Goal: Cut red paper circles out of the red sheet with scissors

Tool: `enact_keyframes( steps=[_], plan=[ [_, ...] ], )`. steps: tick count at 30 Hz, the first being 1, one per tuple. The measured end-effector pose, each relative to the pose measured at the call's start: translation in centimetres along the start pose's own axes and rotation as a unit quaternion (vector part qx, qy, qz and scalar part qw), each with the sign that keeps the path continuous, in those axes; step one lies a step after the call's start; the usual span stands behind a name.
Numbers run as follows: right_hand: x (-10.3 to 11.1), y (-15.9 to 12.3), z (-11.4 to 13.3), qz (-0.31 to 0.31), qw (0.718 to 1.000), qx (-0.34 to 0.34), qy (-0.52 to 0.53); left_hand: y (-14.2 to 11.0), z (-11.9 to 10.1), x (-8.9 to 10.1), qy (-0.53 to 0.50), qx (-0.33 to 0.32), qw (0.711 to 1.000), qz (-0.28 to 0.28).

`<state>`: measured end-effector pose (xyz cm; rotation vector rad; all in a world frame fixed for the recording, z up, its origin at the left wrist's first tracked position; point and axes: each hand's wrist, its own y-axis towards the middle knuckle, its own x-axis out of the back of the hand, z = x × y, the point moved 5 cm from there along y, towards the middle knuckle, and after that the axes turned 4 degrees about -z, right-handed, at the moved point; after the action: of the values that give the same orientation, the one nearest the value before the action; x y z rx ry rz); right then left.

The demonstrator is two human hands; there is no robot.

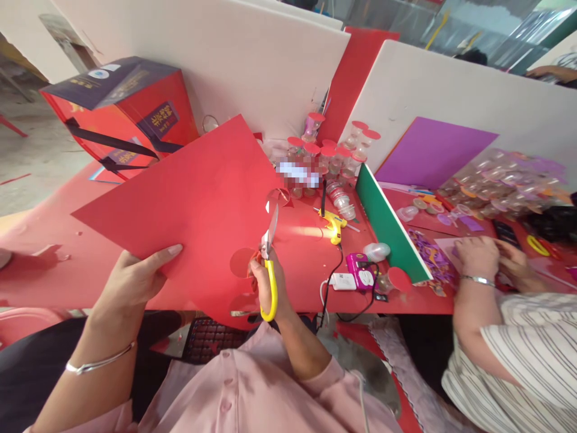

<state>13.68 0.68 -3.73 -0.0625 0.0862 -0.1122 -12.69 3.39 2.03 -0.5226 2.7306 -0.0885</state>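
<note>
My left hand [130, 282] grips the near edge of a large red sheet of paper or card [189, 192], thumb on top and fingers beneath. The sheet slants up over the red tabletop. Yellow-handled scissors [271, 294] are in my right hand [283, 285], their blades pointing away from me, close to the sheet's right side. Whether the blades touch the sheet, I cannot tell. A darker round red shape [242, 263] shows just left of the right hand. Part of my right hand's fingers is hidden behind the scissor handle.
A yellow glue gun [332, 225] lies right of the scissors. Near it are a pink box [360, 272], a white adapter [343, 281] and black cables. Red-topped plastic cups stand behind. A green divider [392, 225] separates a co-worker's hands [480, 258]. A red gift box [130, 114] stands back left.
</note>
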Motion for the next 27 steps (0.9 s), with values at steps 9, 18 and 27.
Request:
enact_keyframes(
  steps=[9,18,27],
  plan=[
    [0.1,0.0,-0.2,0.004,0.997,0.067,-0.024,-1.1,1.4,-0.1,-0.017,0.014,1.000,-0.019],
    [-0.3,0.0,-0.5,0.013,0.997,0.078,0.010,-2.1,2.1,-0.3,-0.006,0.003,0.999,-0.036],
    [-0.4,0.1,-0.6,0.024,0.997,0.075,-0.005,-2.4,2.8,-0.2,-0.006,0.002,0.999,-0.038]
  ],
)
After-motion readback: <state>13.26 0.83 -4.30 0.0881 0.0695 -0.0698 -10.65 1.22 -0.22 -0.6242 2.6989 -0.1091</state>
